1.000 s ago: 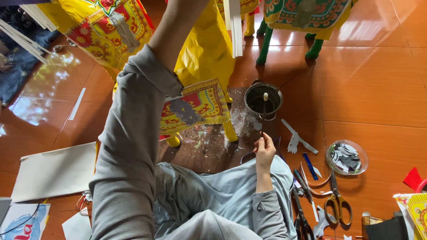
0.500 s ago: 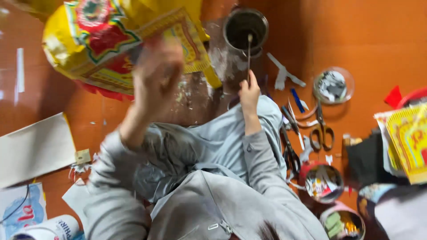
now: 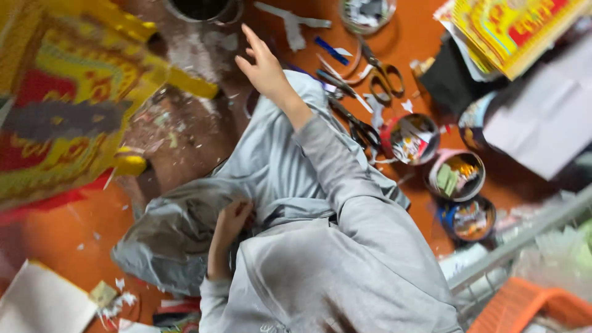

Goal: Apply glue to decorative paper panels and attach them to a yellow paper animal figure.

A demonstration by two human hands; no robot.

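From the head view, my right hand is stretched out in front of my knee. It is open, fingers together and pointing up the picture, and holds nothing. It hovers over the floor between the dark pot at the top edge and the tools on the right. My left hand lies low against my grey trousers, fingers curled into the cloth. I cannot tell whether it grips the cloth or only rests on it.

The nearest piece of work is the big yellow and red paper model, lying on the floor to the left. Its yellow leg sticks out towards my right hand but does not touch it. The leg's long axis runs from upper left to lower right in the picture, with the free end pointing at my wrist. A shorter yellow stub lies below it, near the smeared, scrap-littered patch of floor.

I see three risks. A careless sweep of my right hand or knee could knock the thin leg and bend or tear the paper. The pot stands just beyond my fingertips, so a long reach could tip it. The scissors and the dark-handled pair lie close by my right forearm, beside the open tins, so dropping my arm without looking could catch a blade or upset a tin.
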